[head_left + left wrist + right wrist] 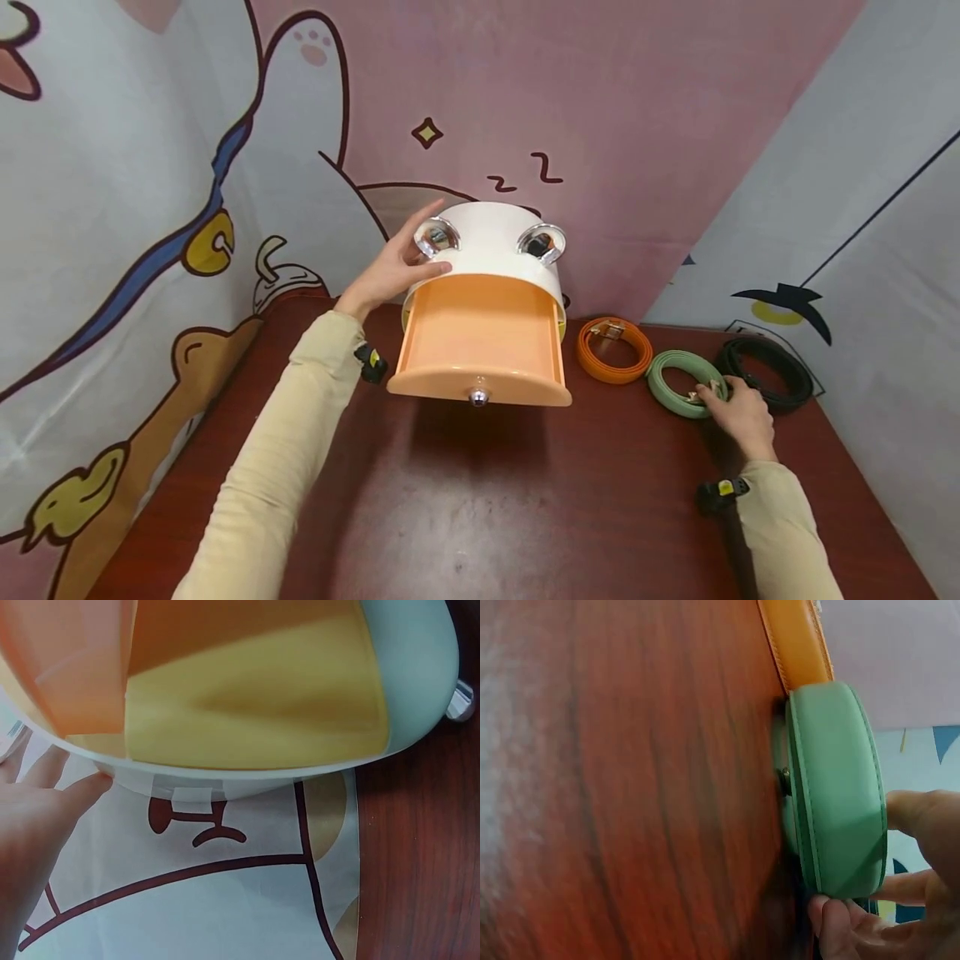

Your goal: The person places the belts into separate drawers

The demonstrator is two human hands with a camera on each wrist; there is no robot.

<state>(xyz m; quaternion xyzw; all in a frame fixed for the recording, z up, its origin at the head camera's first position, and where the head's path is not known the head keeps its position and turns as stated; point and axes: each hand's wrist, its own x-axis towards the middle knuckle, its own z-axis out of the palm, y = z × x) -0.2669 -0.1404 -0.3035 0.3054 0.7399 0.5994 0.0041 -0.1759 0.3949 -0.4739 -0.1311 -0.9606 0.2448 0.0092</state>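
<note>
A white storage box [491,237] with two shiny silver eye-like rings stands at the back of the table. Its orange drawer [483,325] is pulled out, with a silver knob [478,397] on the front. My left hand [393,271] rests on the box's upper left, thumb and fingers spread around the left ring. In the left wrist view its fingertips touch the rim of the box [255,774]. To the right, my right hand [746,421] pinches the right side of a coiled green belt [840,787], which is on the table. No objects show inside the drawer.
A coiled orange belt [615,374] lies between the box and the green belt. Right of the green one is a coiled black belt [795,387]. Cartoon-printed cloth [637,150] hangs behind and beside the dark red wooden table [600,508].
</note>
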